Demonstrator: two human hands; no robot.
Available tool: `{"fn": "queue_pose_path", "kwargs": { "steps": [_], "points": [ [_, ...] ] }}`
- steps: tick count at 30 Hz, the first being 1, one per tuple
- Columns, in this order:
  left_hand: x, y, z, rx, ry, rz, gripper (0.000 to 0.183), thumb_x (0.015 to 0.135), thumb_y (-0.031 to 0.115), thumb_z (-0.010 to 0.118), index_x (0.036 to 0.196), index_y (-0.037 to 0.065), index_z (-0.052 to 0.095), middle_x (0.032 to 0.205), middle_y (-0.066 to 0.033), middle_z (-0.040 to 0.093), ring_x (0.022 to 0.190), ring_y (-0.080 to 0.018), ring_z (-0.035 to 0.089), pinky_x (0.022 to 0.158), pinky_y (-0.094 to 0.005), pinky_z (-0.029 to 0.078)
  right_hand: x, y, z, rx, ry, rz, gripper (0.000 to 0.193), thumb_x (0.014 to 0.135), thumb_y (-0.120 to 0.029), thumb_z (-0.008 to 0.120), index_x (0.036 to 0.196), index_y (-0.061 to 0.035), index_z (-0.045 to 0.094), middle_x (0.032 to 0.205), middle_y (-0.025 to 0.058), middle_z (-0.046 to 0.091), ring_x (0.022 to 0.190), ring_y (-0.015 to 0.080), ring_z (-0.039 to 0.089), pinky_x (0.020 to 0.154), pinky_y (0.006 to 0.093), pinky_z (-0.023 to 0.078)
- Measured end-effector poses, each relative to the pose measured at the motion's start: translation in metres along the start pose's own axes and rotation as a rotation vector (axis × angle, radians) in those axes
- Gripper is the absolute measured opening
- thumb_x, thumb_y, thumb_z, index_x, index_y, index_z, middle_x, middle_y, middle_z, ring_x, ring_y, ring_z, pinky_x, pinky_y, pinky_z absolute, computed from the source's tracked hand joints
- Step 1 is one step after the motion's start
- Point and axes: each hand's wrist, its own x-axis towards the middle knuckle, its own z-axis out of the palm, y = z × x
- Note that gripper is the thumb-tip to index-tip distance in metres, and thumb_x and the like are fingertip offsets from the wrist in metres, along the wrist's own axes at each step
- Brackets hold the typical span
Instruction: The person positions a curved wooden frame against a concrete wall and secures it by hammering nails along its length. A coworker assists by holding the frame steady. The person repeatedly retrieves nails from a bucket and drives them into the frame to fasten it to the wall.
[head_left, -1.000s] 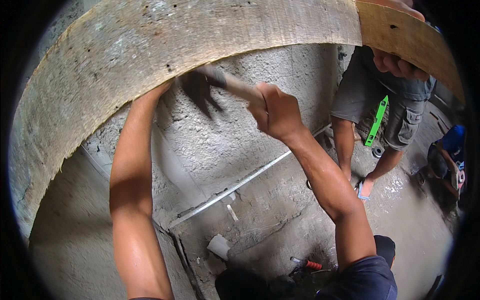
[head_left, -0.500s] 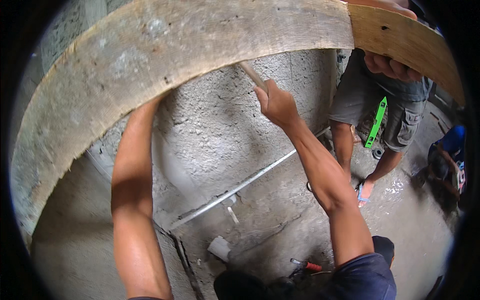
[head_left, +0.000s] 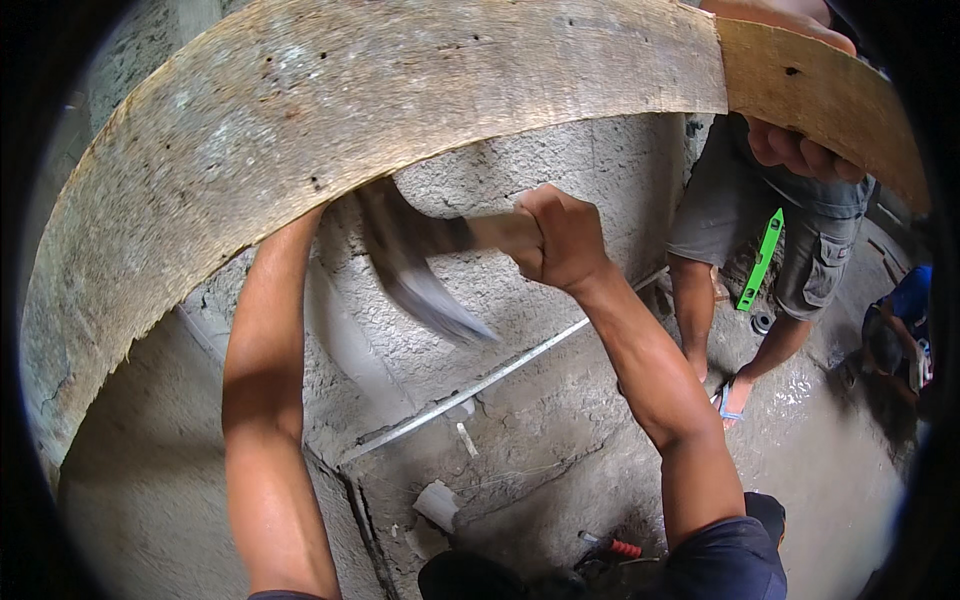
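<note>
A claw hammer [head_left: 425,235], smeared by motion, is gripped by its wooden handle in my right hand [head_left: 565,238]. Its head is below the lower edge of a long wooden plank [head_left: 400,85] that spans the upper view, and its claw points down and to the right. My left forearm reaches up to the plank, whose edge hides the left hand and its fingers. A second, browner board [head_left: 825,95] meets the plank at the right, where a co-worker's hand [head_left: 800,150] holds it from below.
Behind the plank is a rough plastered wall [head_left: 500,250] with a metal strip [head_left: 470,390] along its foot. A green spirit level [head_left: 762,260] stands beside the co-worker's legs. A red-handled tool [head_left: 622,547] lies on the floor. Another person [head_left: 895,330] crouches far right.
The hammer has swung down, so its head, earlier hidden behind the plank, now shows. My right wrist has turned. The plank appears slightly shifted to the right; the left arm is nearly still.
</note>
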Motion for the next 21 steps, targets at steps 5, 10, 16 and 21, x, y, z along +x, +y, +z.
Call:
{"fn": "queue_pose_path", "kwargs": {
  "steps": [5,10,16,21],
  "points": [
    [0.002,-0.001,0.001,0.018,-0.014,-0.018,0.044,0.102,0.044,0.061,0.131,0.012,0.068,0.129,-0.0203,0.069,0.119,-0.0435,0.064,0.102,-0.0552,0.049,0.004,-0.003,-0.009,-0.057,-0.281,0.723,0.026,0.101,-0.036,0.067,0.106,-0.0111,0.062,0.077,0.0102,0.07,0.065,0.035,0.07,0.055,0.0464,0.056],
    [0.006,0.0,0.007,0.048,-0.014,-0.06,0.046,0.102,0.046,0.06,0.131,0.011,0.067,0.127,-0.0201,0.07,0.117,-0.0433,0.065,0.1,-0.0548,0.05,0.007,-0.009,-0.007,0.058,-0.079,0.128,0.026,0.101,-0.037,0.068,0.104,-0.0117,0.066,0.084,0.0113,0.072,0.067,0.0356,0.071,0.059,0.043,0.057],
    [0.004,-0.006,0.019,0.553,0.276,0.177,0.048,0.103,0.049,0.058,0.128,0.01,0.068,0.123,-0.0193,0.072,0.114,-0.0424,0.067,0.096,-0.0541,0.053,0.006,-0.003,0.0,-0.012,-0.2,0.526,0.029,0.1,-0.038,0.068,0.1,-0.009,0.069,0.076,0.0126,0.072,0.062,0.0329,0.071,0.054,0.0426,0.057],
    [0.002,-0.005,0.019,0.146,-0.017,-0.03,0.048,0.103,0.048,0.057,0.132,0.01,0.066,0.129,-0.0182,0.07,0.117,-0.0422,0.066,0.1,-0.0549,0.051,0.02,-0.007,-0.008,-0.005,-0.066,0.411,0.032,0.102,-0.037,0.066,0.1,-0.005,0.066,0.07,0.0135,0.069,0.056,0.0312,0.068,0.052,0.0426,0.057]
  ]
}}
